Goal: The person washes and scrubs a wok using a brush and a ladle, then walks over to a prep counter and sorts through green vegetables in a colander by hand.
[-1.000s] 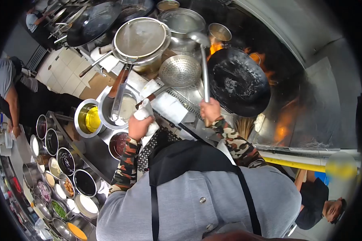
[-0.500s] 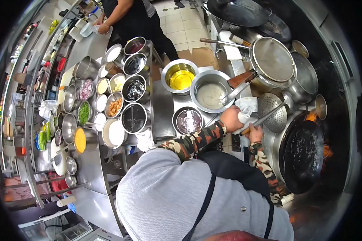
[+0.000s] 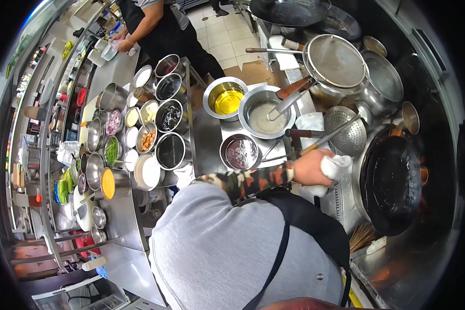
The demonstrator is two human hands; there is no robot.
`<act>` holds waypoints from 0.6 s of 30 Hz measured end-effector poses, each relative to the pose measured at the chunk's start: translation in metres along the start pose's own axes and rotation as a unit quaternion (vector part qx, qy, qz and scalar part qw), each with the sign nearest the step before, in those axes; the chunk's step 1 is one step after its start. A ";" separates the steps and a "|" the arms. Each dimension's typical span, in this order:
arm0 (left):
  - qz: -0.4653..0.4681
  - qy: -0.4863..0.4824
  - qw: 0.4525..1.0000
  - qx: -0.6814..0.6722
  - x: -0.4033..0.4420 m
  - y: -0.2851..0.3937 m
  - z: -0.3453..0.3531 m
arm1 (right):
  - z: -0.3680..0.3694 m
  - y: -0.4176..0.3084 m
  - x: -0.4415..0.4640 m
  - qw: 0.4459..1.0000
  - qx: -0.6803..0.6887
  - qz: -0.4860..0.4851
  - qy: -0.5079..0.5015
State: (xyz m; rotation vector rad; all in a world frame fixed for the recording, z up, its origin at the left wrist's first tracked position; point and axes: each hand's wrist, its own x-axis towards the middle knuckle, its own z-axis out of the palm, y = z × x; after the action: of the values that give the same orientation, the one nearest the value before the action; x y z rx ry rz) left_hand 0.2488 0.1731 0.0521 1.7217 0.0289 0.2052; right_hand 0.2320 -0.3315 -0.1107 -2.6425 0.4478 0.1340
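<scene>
My left hand (image 3: pixel 312 168), in a camouflage sleeve, is closed on a crumpled white cloth (image 3: pixel 337 166) in front of the stove edge. Just beyond it lies the handle of a perforated skimmer (image 3: pixel 345 129), whose round head rests on the counter. To the right of the cloth sits a large dark wok (image 3: pixel 392 181) with a wet, shiny inside. My right hand is out of sight. A second folded white cloth (image 3: pixel 310 122) lies beside the skimmer head.
Ahead stand a pot of yellow oil (image 3: pixel 228 102), a pot of cloudy liquid (image 3: pixel 263 120) with a ladle, and a pot of dark red liquid (image 3: pixel 241 153). A mesh strainer (image 3: pixel 338 61) tops another pot. Ingredient containers (image 3: pixel 171 151) fill the left counter. A co-worker (image 3: pixel 160 31) stands beyond.
My left hand has moved right and nearer with the white cloth. My right hand has let go of the skimmer handle and left the view. The camera view has shifted slightly.
</scene>
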 end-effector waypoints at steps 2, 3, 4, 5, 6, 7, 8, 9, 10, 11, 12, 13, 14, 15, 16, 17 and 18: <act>0.026 -0.040 0.999 -0.006 0.014 0.009 0.030 | 0.009 0.016 -0.003 0.997 0.067 0.034 0.002; -0.021 -0.094 0.995 0.013 0.018 0.026 0.037 | 0.011 0.023 -0.004 0.994 0.101 0.050 0.002; 0.040 -0.106 0.993 0.040 0.025 0.021 0.053 | 0.015 0.029 -0.006 0.989 0.134 0.064 0.003; 0.040 -0.111 0.993 0.028 0.027 0.024 0.063 | 0.019 0.033 -0.009 0.983 0.164 0.077 0.003; 0.041 -0.117 0.992 0.018 0.030 0.028 0.073 | 0.021 0.037 -0.012 0.977 0.195 0.088 0.004; 0.043 -0.123 0.991 0.017 0.033 0.024 0.082 | 0.023 0.041 -0.016 0.969 0.225 0.101 0.009; 0.057 -0.140 0.988 0.034 0.036 0.021 0.090 | 0.023 0.048 -0.017 0.961 0.253 0.109 0.014; 0.070 -0.152 0.985 0.051 0.037 0.018 0.094 | 0.023 0.057 -0.020 0.953 0.278 0.116 0.018; 0.066 -0.151 0.985 0.049 0.035 0.014 0.097 | 0.021 0.066 -0.023 0.946 0.301 0.121 0.026; 0.043 -0.132 0.990 0.034 0.031 0.016 0.094 | 0.018 0.075 -0.027 0.937 0.324 0.125 0.032; 0.021 -0.114 0.993 0.019 0.030 0.017 0.090 | 0.016 0.088 -0.029 0.927 0.350 0.127 0.041; 0.020 -0.114 0.993 0.020 0.030 0.012 0.086 | 0.011 0.100 -0.032 0.917 0.377 0.120 0.054; -0.042 -0.134 0.990 -0.010 0.031 0.002 0.081 | 0.006 0.126 -0.034 0.904 0.411 0.101 0.067; -0.104 -0.154 0.982 -0.041 0.030 -0.006 0.076 | 0.002 0.161 -0.032 0.888 0.448 0.065 0.082; -0.107 -0.155 0.981 -0.043 0.028 -0.009 0.071 | -0.011 0.201 -0.025 0.874 0.478 0.018 0.086; -0.141 -0.138 0.977 -0.086 0.026 -0.012 0.066 | -0.048 0.144 -0.024 0.886 0.454 0.015 0.089; -0.173 -0.119 0.969 -0.130 0.025 -0.014 0.063 | -0.104 0.036 -0.029 0.901 0.426 0.004 0.077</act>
State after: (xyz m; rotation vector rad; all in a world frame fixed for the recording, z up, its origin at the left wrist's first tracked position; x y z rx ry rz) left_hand 0.2847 0.1168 0.0324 1.4419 0.1196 -0.2487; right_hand 0.1944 -0.4002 -0.0284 -1.7867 0.4360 -0.2288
